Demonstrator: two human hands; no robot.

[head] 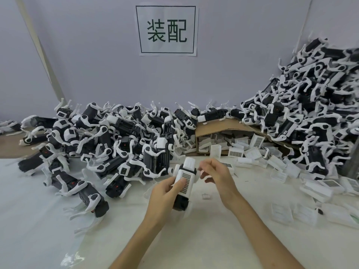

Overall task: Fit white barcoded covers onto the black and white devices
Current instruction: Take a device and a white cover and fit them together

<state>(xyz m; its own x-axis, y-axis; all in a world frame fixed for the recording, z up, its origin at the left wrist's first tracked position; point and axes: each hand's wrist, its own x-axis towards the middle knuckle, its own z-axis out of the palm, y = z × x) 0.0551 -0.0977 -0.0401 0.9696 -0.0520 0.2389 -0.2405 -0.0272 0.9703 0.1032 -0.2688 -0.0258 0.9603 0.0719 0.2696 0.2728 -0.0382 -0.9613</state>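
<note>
At centre frame the left hand grips the black-and-white plastic device, its long axis pointing up-frame and the white barcoded cover on top. The right hand hovers just right, loosely curled, apparently empty.

On the table, one heap of devices spreads across the far left, and a taller heap banks against the wall at far right. Between them a cardboard box lies on its side with covers in it. Loose covers lie scattered to the near right. A sign hangs on the wall behind. Near centre, the left hand grips a device with a cover on its upper face, the right hand just beside it.
</note>
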